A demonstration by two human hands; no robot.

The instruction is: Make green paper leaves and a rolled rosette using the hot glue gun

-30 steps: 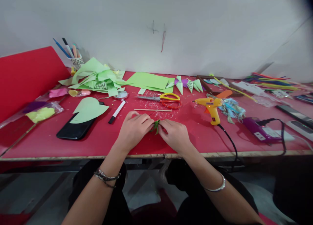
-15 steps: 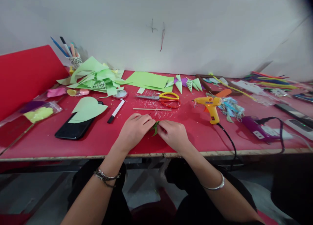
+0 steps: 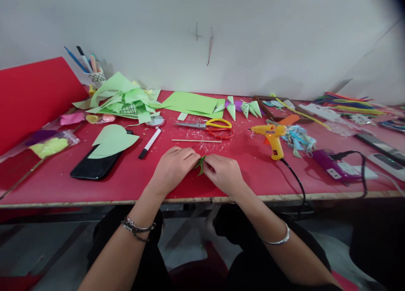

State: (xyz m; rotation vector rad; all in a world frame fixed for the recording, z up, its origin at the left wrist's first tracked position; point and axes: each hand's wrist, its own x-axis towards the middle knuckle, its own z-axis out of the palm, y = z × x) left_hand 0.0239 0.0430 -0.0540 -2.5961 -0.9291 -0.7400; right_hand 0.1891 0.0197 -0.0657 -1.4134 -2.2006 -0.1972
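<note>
Two bare hands come close together over the red table (image 3: 190, 190), near its front edge, with one small green piece (image 3: 201, 169) pinched between their fingertips. The left hand (image 3: 173, 168) grips it from one side with bent fingers, and the right hand (image 3: 224, 173) grips it from the other; the fingers cover much of the piece, so its full shape cannot be told, though a curved strip hangs below them.

Just beyond the fingers lies a thin pale stick (image 3: 196, 141), set crosswise, and behind it scissors (image 3: 202, 126) with a yellow and a red handle, among white scraps. Left of the stick rests a white marker (image 3: 154, 139) with a black cap end, and farther left a pale green heart-shaped paper (image 3: 114, 141) lies partly over a black phone (image 3: 95, 168).

On the right a yellow glue gun (image 3: 276, 144) points its nozzle leftward, next to a bundle of blue threads (image 3: 300, 140); farther right sits a purple box (image 3: 330, 165) with a dark plug in it.

Along the back are heaped green paper cuttings (image 3: 122, 98), flat green sheets (image 3: 190, 104) and several small green cones (image 3: 231, 110), all before a pale wall (image 3: 152, 38)
</note>
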